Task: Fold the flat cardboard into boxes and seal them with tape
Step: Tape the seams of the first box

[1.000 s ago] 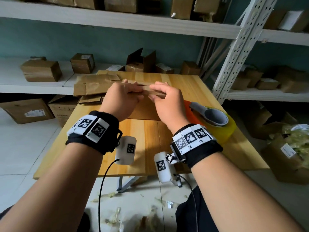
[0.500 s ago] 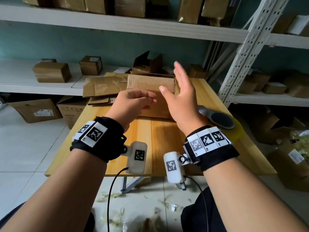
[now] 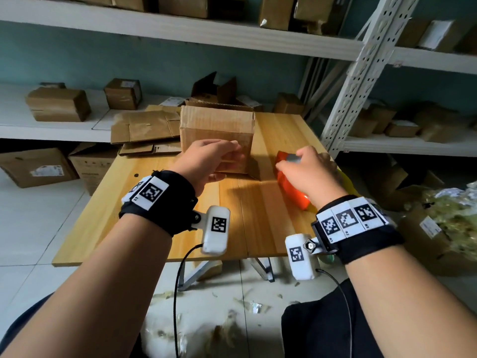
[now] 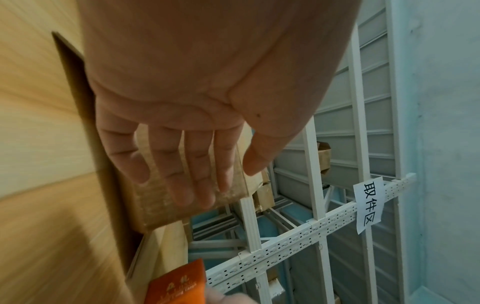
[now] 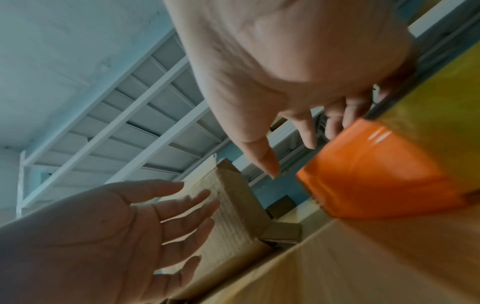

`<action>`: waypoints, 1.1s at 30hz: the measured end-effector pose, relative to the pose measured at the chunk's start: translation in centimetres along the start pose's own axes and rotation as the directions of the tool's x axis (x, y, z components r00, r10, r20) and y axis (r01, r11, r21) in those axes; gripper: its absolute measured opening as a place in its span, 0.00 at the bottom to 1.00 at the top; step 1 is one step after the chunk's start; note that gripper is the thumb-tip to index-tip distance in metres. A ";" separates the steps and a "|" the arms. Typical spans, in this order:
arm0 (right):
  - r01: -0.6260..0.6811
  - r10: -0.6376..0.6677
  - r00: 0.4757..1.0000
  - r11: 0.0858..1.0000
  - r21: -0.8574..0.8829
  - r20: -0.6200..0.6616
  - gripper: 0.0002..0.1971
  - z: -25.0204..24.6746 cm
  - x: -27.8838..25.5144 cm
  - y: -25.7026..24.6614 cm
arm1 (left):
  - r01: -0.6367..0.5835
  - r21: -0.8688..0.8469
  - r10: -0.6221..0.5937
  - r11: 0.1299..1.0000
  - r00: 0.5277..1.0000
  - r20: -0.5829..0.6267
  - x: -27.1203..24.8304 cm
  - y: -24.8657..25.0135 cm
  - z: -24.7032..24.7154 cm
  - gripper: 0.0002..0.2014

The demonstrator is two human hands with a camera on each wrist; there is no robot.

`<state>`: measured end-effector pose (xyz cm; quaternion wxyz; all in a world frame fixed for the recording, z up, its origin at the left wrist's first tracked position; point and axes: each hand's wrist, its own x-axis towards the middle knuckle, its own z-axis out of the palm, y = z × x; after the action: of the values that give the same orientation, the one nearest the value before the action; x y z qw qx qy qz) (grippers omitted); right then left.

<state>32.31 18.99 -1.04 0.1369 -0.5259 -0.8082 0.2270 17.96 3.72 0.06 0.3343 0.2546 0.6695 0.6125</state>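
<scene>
Cardboard box (image 3: pixel 216 130) stands folded up on the wooden table (image 3: pixel 144 192), toward its far middle, one flap lying out on the tabletop at the near right corner. Left hand (image 3: pixel 206 161) is at the box's near face; fingers (image 4: pixel 182 164) straight and slightly spread, flat toward the cardboard. Touching or just off the face, cannot tell. Box sits directly ahead of those fingertips, not gripped.

Right hand (image 3: pixel 307 171) is over the orange tape dispenser (image 3: pixel 291 184), just right of the box and apart from it. Fingers (image 5: pixel 306 131) are loosely curved down onto the dispenser's top near its grey handle (image 3: pixel 293 158); thumb points down beside the orange body. Whether they have closed round it cannot be told, the right wrist view is blurred.

Flat cardboard sheets (image 3: pixel 147 130) lie stacked at the table's far left, beside the box. Shelves (image 3: pixel 180 29) with more cartons stand behind.
</scene>
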 end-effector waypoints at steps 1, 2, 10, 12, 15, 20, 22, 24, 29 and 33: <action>-0.013 0.014 1.000 0.998 -0.059 0.020 0.37 -0.2 0.1 0.6 | 0.012 -0.009 -0.012 1.000 1.000 0.002 0.2 -0.2 0.4 0.12; -0.017 0.021 0.999 0.995 -0.102 0.035 0.40 -0.4 0.0 0.8 | 0.024 -0.016 -0.024 1.000 1.000 -0.001 0.4 -0.3 0.8 0.12; 0.155 -0.152 0.988 0.942 -0.299 0.032 0.32 0.2 -0.8 2.0 | 0.066 -0.032 -0.064 0.997 0.996 0.058 1.5 -1.5 4.4 0.14; 0.146 -0.149 0.989 0.947 -0.285 0.012 0.31 0.3 -0.7 2.0 | 0.074 -0.007 -0.073 0.997 0.994 0.079 1.7 -1.7 5.0 0.15; 0.094 -0.103 0.993 0.986 -0.139 -0.055 0.27 -0.3 -0.4 2.0 | 0.065 0.032 -0.068 0.997 0.991 0.116 1.9 -1.7 5.5 0.20; 0.153 -0.071 0.971 0.919 0.363 -0.229 0.20 -2.1 -0.1 2.9 | -0.003 0.054 -0.006 0.999 0.986 0.164 1.3 -0.6 4.9 0.24; 0.184 -0.055 0.966 0.833 0.522 -0.252 0.22 -2.9 -0.2 3.4 | -0.023 0.029 0.017 0.999 0.984 0.177 0.9 0.0 4.4 0.27; 0.195 -0.092 0.977 0.763 0.617 -0.194 0.29 -3.2 -0.7 3.7 | -0.048 -0.005 0.048 0.999 0.983 0.180 0.4 0.5 3.8 0.29; 0.256 -0.341 0.940 0.701 0.666 -0.002 0.22 -2.7 -2.7 3.1 | -0.105 -0.074 0.117 0.992 0.974 0.192 -0.8 -0.2 1.7 0.33; 0.317 -0.456 0.889 0.682 0.660 0.044 0.27 -2.2 -3.7 2.3 | -0.108 0.007 0.107 0.994 0.986 0.129 -1.4 -1.1 0.2 0.33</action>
<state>36.68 16.89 -0.26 0.2676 -0.2384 -0.7852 0.5050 19.12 2.70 -0.81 0.3413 0.3316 0.6362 0.6073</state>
